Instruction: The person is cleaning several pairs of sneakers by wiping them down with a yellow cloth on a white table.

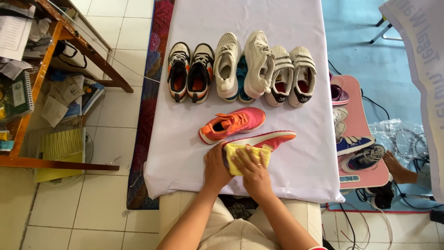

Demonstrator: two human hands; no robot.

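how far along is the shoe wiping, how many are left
In hand: the left hand steadies an orange-pink shoe while the right hand presses a yellow cloth on it. Its mate lies just behind on the white cloth-covered table. Six more shoes stand in a row at the back; which are already wiped cannot be told.

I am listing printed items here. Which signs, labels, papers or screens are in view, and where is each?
Banner: top right edge, white with grey lettering, hanging slanted.
Spiral notebook: wooden shelf at far left, dark green cover.
Loose papers: floor beneath that shelf, white and crumpled.
Paper sheet: shelf top, white, printed.
No screens are visible.
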